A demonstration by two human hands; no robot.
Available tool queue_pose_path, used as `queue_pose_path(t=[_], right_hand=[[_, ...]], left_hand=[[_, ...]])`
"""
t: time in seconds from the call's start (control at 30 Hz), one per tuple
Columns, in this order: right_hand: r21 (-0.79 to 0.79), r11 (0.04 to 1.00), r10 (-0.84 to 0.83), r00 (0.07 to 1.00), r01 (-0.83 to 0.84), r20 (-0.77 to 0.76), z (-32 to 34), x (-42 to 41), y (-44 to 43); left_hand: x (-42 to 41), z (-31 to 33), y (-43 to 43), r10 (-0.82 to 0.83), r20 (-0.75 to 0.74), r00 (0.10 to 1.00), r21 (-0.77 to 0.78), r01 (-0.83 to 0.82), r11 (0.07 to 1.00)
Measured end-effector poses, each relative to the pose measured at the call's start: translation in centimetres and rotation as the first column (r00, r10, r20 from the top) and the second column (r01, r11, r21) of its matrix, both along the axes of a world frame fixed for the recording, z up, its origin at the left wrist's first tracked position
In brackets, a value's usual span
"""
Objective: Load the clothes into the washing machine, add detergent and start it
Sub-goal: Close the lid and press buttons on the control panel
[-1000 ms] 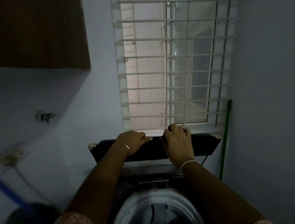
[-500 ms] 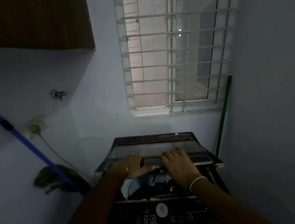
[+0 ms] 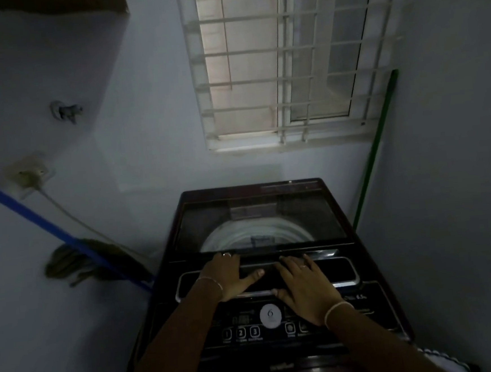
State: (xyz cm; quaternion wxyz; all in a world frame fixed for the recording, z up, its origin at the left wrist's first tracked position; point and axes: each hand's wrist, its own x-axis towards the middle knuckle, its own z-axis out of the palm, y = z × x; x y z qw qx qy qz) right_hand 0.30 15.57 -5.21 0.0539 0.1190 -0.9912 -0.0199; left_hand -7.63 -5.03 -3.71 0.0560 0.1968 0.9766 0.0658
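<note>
A dark top-loading washing machine [image 3: 377, 307] stands below me against the back wall. Its glass lid [image 3: 259, 223] lies flat and closed, and the pale drum rim shows through the glass. My left hand [image 3: 230, 275] rests on the lid's front edge with its fingers fairly straight and thumb out to the right. Beside it, my right hand [image 3: 305, 284] lies flat on the same front strip. Below both hands is the control panel [image 3: 250, 332] with a white round sticker and numbered buttons. No clothes or detergent can be made out.
A barred window [image 3: 281, 65] is above the machine. A blue-handled mop [image 3: 75, 243] leans on the left wall near a wall socket [image 3: 29, 176] and a tap [image 3: 66, 111]. A green pole [image 3: 374, 152] stands in the right corner.
The lid came down from upright to flat and closed, with both hands on its front edge. The view tilted down, so the control panel now shows.
</note>
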Motion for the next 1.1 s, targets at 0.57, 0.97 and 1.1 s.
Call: queue_pose_path(t=[0.57,0.97,1.1], right_hand=[[-0.168,0.982,-0.063,0.992,0.081,0.111,-0.5,-0.8,-1.4],[-0.134,0.974,0.194,0.978,-0.182,0.081,5.1,-10.8,-11.0],[-0.161,0.949,0.283,0.957,-0.271,0.060,6.5,-16.5,-18.1]], left_hand=[[4.6,-2.5,0.1,0.151,-0.151,0.977,0.006,-0.151,0.988],[0.4,2.9,-9.6,0.463,-0.155,0.873,0.180,-0.436,0.882],[-3.3,4.8,-17.4,0.560,-0.157,0.814,0.213,-0.526,0.824]])
